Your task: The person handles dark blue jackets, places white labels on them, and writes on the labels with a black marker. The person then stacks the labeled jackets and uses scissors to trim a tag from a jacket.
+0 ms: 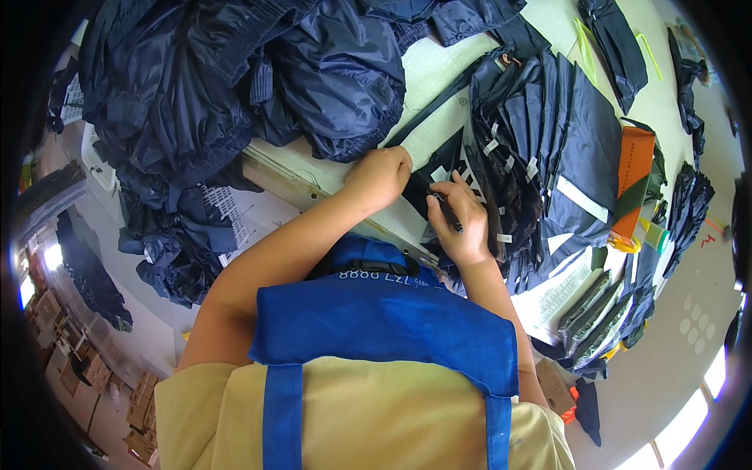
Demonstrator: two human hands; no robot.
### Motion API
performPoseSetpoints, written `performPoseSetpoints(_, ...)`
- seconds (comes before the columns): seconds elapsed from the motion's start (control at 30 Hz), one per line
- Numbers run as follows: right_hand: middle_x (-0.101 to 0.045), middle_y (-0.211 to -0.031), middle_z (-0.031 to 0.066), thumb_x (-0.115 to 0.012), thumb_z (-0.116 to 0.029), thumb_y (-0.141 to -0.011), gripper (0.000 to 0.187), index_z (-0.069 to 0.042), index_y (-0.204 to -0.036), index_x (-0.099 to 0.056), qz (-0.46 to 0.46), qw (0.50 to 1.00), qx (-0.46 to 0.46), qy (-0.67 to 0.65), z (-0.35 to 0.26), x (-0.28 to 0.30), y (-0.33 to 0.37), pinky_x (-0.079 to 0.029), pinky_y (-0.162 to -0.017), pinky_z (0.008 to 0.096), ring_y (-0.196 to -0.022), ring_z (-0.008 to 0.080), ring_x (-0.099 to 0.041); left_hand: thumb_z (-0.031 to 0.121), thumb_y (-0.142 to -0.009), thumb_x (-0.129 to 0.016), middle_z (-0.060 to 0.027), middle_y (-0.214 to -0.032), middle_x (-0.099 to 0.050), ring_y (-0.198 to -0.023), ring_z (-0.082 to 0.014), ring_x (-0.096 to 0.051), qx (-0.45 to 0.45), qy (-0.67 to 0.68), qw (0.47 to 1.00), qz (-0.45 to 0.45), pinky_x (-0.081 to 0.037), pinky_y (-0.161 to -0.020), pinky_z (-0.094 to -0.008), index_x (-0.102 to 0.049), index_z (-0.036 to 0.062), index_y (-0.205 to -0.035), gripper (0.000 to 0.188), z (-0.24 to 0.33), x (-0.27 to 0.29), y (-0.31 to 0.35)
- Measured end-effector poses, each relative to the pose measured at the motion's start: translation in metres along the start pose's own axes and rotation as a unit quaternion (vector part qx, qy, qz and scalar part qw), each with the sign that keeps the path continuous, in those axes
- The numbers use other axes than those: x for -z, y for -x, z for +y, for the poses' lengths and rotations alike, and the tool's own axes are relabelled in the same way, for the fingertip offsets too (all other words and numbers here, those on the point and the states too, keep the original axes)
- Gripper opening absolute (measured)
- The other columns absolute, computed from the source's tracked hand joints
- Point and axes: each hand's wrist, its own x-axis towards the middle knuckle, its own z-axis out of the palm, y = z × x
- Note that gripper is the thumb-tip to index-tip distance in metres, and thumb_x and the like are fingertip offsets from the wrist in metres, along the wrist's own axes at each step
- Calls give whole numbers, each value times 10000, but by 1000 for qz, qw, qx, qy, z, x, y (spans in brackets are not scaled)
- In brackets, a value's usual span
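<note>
Black fabric [420, 185], left hand [381, 177] bent, pinching its edge, right hand [465, 221] curled around dark tool [449, 211]

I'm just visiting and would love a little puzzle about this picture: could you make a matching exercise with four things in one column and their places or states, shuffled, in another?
Column one
1. Left hand
2. Right hand
3. Apron
4. Heap of puffy garments

Column two
A. Blue, worn over a yellowish shirt
B. Dark and shiny, toward the picture's upper left
C. Closed around a slim dark tool
D. Curled shut on dark fabric

Pairs: 1-D, 2-C, 3-A, 4-B
</note>
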Motion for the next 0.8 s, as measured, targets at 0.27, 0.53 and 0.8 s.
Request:
performPoseSetpoints(0.27, -622, -748, 121, -660, 5, -778, 135, -1, -894, -591, 49, 998, 25, -22, 6, -5, 0, -483, -955, 467, -641, 306, -621, 120, -874, -540, -188, -765, -651, -705, -341, -645, 3, 12, 1000, -2, -489, -642, -390, -624, -21, -860, 165, -1, 1, 0)
performPoseSetpoints(0.53, -606, -743, 120, -628, 11, -815, 138, 10, -945, -582, 51, 996, -15, -73, 2, 1, 4, -483, -953, 447, -627, 231, -624, 116, -874, -545, -154, -754, -633, -690, -288, -626, -6, 29, 1000, 3, -477, -646, -372, -576, -11, -924, 139, 1, 7, 4)
performPoseSetpoints(0.8, -613, -1011, 127, -535, -82, -936, 260, 23, -1171, -503, 70, 936, -90, -334, -28, 0, 7, -478, -811, 288, -881, 165, -614, 66, -927, -486, -92, -1112, -589, -936, -172, -588, 102, 453, 880, -97, -487, -826, -303, -510, 59, -1058, 133, 12, 34, 31)
